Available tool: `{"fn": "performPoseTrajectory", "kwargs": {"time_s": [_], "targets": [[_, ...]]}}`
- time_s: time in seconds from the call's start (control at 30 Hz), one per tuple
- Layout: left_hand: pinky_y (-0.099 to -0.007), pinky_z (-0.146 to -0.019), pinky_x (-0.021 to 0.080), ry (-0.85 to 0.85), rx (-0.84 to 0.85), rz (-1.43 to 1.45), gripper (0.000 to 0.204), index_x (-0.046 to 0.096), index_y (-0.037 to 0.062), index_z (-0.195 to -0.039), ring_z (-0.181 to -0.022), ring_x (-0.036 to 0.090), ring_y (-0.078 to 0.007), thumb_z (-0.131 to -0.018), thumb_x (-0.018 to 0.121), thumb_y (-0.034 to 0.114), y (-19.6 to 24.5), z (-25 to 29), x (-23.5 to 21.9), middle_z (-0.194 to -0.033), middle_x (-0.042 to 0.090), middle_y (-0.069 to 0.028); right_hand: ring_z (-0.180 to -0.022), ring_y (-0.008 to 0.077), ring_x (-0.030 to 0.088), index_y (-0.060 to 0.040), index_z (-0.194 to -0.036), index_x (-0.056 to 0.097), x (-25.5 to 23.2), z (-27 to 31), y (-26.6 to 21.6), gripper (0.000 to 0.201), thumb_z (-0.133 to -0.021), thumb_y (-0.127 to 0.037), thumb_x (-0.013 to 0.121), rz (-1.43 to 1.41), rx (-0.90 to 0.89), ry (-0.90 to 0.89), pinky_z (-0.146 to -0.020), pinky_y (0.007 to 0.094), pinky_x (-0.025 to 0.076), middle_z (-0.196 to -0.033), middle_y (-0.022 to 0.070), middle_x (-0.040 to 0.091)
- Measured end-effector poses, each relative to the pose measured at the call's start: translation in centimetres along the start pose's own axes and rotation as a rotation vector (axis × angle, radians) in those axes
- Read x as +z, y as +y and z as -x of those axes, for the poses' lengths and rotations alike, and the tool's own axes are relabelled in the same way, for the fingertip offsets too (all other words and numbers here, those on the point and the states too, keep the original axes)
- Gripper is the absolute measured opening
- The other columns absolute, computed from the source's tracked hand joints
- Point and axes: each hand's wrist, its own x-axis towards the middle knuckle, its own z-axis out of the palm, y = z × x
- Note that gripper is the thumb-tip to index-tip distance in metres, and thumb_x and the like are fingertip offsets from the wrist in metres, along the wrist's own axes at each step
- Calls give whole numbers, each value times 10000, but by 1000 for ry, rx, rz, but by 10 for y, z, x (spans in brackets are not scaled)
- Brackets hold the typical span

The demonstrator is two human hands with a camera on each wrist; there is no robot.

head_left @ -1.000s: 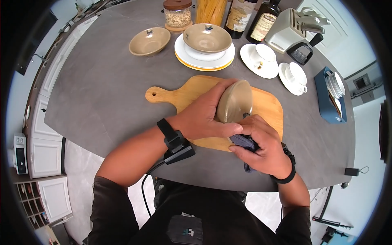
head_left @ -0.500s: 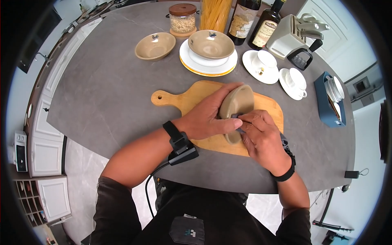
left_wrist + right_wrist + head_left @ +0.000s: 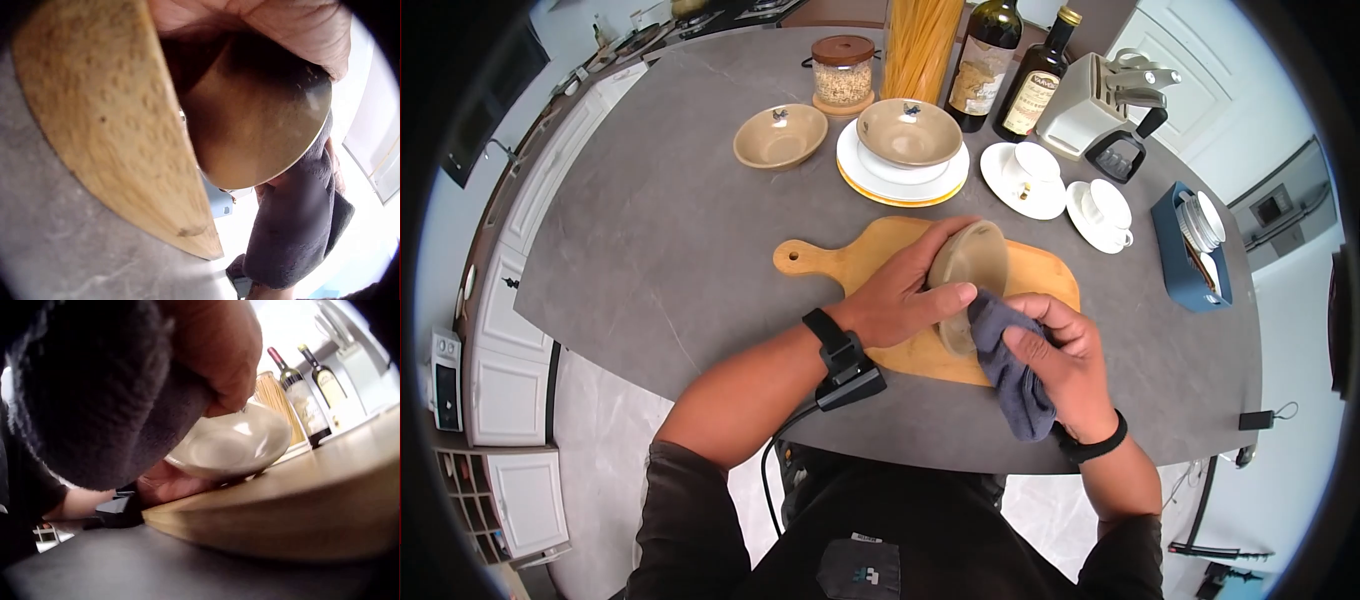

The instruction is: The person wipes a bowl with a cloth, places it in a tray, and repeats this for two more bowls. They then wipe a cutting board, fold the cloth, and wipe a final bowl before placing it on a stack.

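My left hand (image 3: 910, 290) holds a tan bowl (image 3: 977, 258) tilted on its side over the wooden cutting board (image 3: 870, 240), thumb along the near rim. In the left wrist view the underside of the bowl (image 3: 256, 125) shows beneath the palm, beside the board's edge. My right hand (image 3: 1065, 360) pinches a dark grey cloth (image 3: 1015, 375) between thumb and fingers, right at the bowl's near side. The cloth hangs down past the board's front edge. From the right wrist, the cloth (image 3: 106, 406) covers much of the view, with the bowl's glossy inside (image 3: 237, 440) behind it.
Beyond the board stand another tan bowl (image 3: 780, 138), a tan bowl (image 3: 910, 132) on stacked plates (image 3: 870, 185), and two white cups with saucers (image 3: 1022, 180). Farther back are a grain jar (image 3: 843, 80), pasta, two bottles (image 3: 1033, 85) and a toaster (image 3: 1075, 105). A blue bin (image 3: 1185, 265) sits right.
The right hand has turned and drawn back from inside the bowl, and the cloth now hangs in full view. My left hand keeps its hold on the bowl.
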Motion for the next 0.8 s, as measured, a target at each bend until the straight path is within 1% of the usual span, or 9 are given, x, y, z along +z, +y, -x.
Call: {"fn": "performPoseTrajectory", "kwargs": {"time_s": [0.13, 0.27, 0.43, 0.53, 0.6, 0.63, 0.67, 0.73, 0.8], "targets": [[-411, -1257, 372, 17, -21, 24, 890, 288, 24, -1699, -1508, 465, -223, -1028, 692, 448, 5, 2, 3, -1614, 482, -133, -970, 137, 757, 30, -1300, 700, 4, -15, 7, 232, -1097, -75, 659, -461, 121, 127, -895, 292, 609, -1144, 82, 787], [-411, -1253, 377, 14, -22, 13, 902, 291, 25, -1697, -1505, 468, -225, -1021, 694, 465, 6, 1, 3, -1611, 484, -130, -980, 141, 761, 32, -1300, 693, -15, -31, 26, 236, -1092, -77, 661, -444, -7, 165, -903, 299, 616, -1152, 92, 788], [-413, -1244, 390, 12, -40, 32, 910, 298, 31, -1693, -1496, 477, -223, -999, 697, 463, 6, 0, 4, -1605, 488, -125, -1008, 132, 722, 22, -1263, 721, -32, -39, 42, 202, -1070, -28, 687, 77, -198, 254, -920, 313, 592, -1165, 85, 786], [-415, -1249, 385, 9, -33, 29, 914, 296, 31, -1695, -1497, 477, -224, -994, 699, 458, 6, 0, 3, -1608, 487, -126, -1034, 193, 720, 15, -1226, 740, -30, -38, 33, 208, -1018, 12, 727, 370, -381, 178, -931, 346, 583, -1177, 102, 781], [-416, -1253, 382, 9, -28, 9, 926, 296, 32, -1696, -1499, 477, -226, -989, 706, 467, 4, -1, 3, -1610, 486, -126, -1042, 273, 720, 13, -1192, 751, -28, -38, 10, 238, -956, 38, 757, 735, -674, -1, -928, 371, 581, -1175, 126, 762], [-417, -1256, 378, 13, -17, -8, 938, 297, 33, -1697, -1501, 476, -229, -983, 713, 476, 3, -2, 4, -1612, 486, -126, -1032, 329, 714, 6, -1176, 767, -23, -37, -1, 328, -853, 67, 775, 812, -740, -22, -910, 397, 587, -1167, 128, 747], [-417, -1256, 378, 10, -20, -9, 938, 297, 33, -1697, -1501, 476, -229, -983, 713, 476, 2, -2, 4, -1612, 486, -126, -1032, 329, 714, 6, -1176, 767, -19, -36, -7, 328, -853, 67, 775, 810, -740, -18, -910, 397, 587, -1167, 128, 747], [-416, -1263, 373, 13, -15, 1, 954, 305, 34, -1696, -1506, 471, -228, -973, 727, 492, 2, -3, 4, -1615, 485, -126, -1100, 317, 702, -10, -1179, 773, -14, -37, -12, 374, -807, 28, 764, 1089, -961, -43, -914, 419, 577, -1201, 108, 738], [-414, -1263, 374, 10, -14, -3, 956, 310, 33, -1695, -1506, 470, -226, -971, 732, 495, 3, -4, 4, -1615, 487, -125, -1141, 310, 689, -16, -1181, 775, -15, -42, 1, 372, -811, -10, 744, 1186, -967, -69, -919, 419, 567, -1216, 103, 732]]}}
